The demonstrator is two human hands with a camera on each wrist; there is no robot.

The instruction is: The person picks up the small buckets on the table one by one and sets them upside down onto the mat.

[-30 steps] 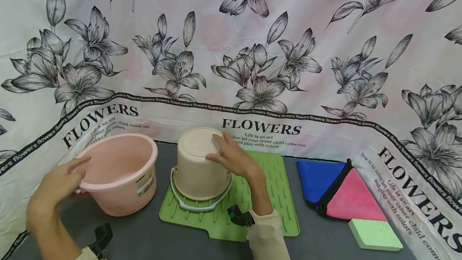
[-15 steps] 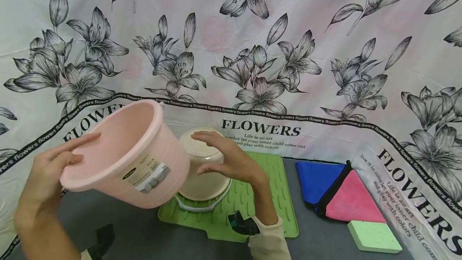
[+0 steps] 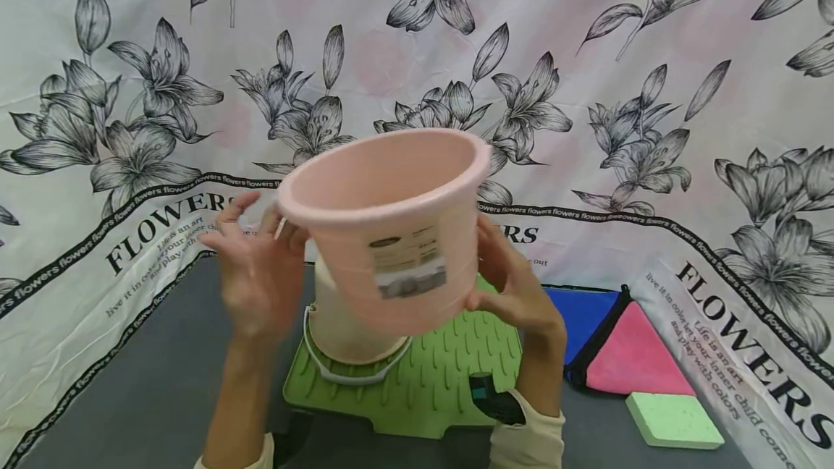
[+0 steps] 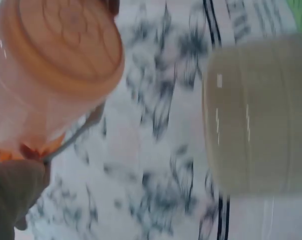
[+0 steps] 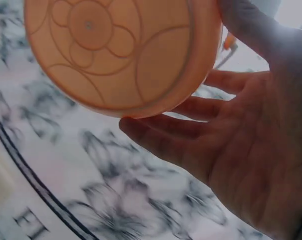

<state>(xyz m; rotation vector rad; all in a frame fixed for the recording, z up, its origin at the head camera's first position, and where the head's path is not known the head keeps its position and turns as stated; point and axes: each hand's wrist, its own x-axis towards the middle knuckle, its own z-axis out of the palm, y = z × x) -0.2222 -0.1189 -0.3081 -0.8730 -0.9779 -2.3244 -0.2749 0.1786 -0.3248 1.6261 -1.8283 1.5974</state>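
Note:
A pink bucket (image 3: 391, 266) with a label on its front is held in the air, tilted, its open top facing up. My right hand (image 3: 517, 288) grips its right side, thumb in front and fingers behind. At the left rim my left hand (image 3: 260, 273) pinches the bucket's thin handle (image 4: 75, 140) between thumb and finger, with other fingers spread; it is blurred. A beige bucket (image 3: 345, 331) stands upside down behind the pink one, partly hidden, its grey handle (image 3: 352, 380) hanging down. The right wrist view shows the flower-patterned base (image 5: 110, 60) of the pink bucket.
Under the beige bucket lies a green ridged mat (image 3: 469, 375). To its right are a blue and pink cloth pouch (image 3: 641, 353) and a pale green block (image 3: 674, 420) on the dark tabletop (image 3: 176, 375). A flower-printed sheet (image 3: 293, 6) hangs behind.
The pink bucket has risen from the table at the left and moved right, in front of the beige bucket. My right hand left the beige bucket and now grips the pink one.

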